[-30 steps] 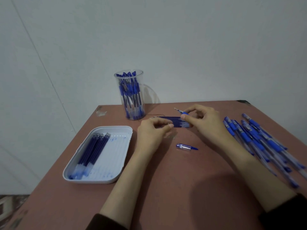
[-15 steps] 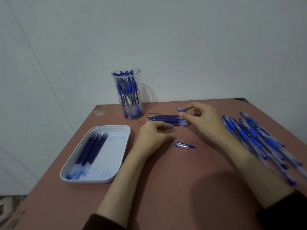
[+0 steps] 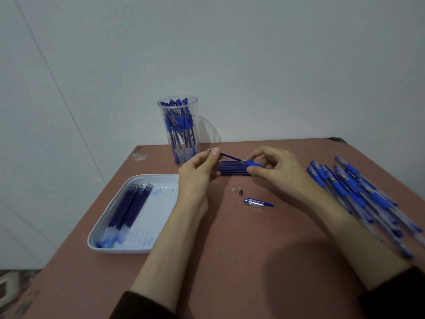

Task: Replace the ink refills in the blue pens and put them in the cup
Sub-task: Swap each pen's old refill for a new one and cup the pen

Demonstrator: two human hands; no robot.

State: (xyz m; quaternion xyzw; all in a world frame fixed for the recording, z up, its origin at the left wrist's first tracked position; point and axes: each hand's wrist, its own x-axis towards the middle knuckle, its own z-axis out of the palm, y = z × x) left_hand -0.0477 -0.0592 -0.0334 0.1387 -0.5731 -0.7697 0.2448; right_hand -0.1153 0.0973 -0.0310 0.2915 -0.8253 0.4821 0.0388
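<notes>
Left hand (image 3: 197,176) pinches the refill (image 3: 230,157) by its tip, right hand (image 3: 280,169) grips the blue pen (image 3: 254,163) it's poking out of, both just in front of the cup (image 3: 193,107) on the worktop (image 3: 230,261).

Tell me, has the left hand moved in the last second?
Yes. The left hand, pinching a refill, moved farther toward the cup.

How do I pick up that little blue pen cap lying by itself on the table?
Pinch the pen cap across its fat clear body, coming straight down from above. It lies flat on its side on the table, pointing left to right, with bare table on its near and far sides. The thin blue end on the right looks too slim to hold well.
</notes>
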